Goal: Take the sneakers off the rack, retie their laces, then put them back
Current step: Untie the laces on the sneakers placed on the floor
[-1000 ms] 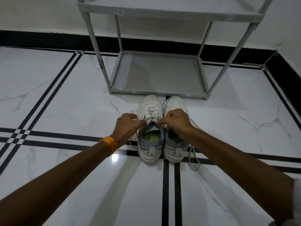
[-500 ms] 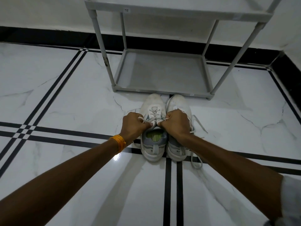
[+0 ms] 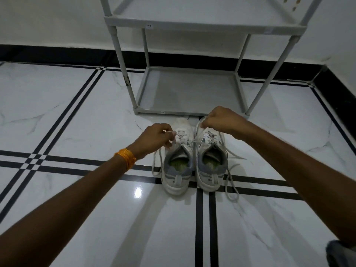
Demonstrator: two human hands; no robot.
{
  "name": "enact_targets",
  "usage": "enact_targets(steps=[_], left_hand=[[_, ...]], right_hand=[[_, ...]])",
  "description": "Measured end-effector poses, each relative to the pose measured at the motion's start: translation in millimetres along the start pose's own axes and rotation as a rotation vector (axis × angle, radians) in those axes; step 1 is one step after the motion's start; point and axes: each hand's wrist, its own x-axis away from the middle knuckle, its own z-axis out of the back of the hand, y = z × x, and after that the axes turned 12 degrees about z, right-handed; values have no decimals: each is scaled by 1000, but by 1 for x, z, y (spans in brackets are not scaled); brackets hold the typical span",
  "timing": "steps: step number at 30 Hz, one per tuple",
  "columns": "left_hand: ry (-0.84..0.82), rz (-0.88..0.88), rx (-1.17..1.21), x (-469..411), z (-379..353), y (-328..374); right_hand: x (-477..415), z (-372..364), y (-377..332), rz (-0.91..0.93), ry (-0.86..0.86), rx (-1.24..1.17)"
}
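Note:
Two white and grey sneakers stand side by side on the floor, heels toward me: the left sneaker (image 3: pixel 178 162) and the right sneaker (image 3: pixel 211 162). My left hand (image 3: pixel 156 136) pinches one lace end of the left sneaker at its left side. Above the right sneaker's toe, my right hand (image 3: pixel 221 118) pinches the other lace end, which stretches taut across to the left sneaker's eyelets. The right sneaker's laces (image 3: pixel 231 182) lie loose on the floor.
A grey shoe rack (image 3: pixel 189 112) stands just behind the sneakers, its bottom shelf bare and an upper shelf (image 3: pixel 202 27) above. White marble floor (image 3: pixel 77 116) with black stripes, black skirting and white wall behind. A wall corner is at the right.
My hands have pulled apart from the left sneaker's tongue: the left hand moved left, the right hand moved up and right, drawing the lace ends taut.

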Motion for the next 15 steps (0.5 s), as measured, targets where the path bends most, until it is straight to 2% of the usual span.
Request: enact_targets(steps=[3,6,11,15], left_hand=[[101,67,292,4,0,0],[197,56,310,11,20,9],[18,8,172,23,53,43],[-121,56,282,28,79,60]], right_hand=[[3,1,4,-32,42,41],[9,6,7,-33,1,14],[7,18,-11,51,-36,-57],[1,34,-27,130,8,-110]])
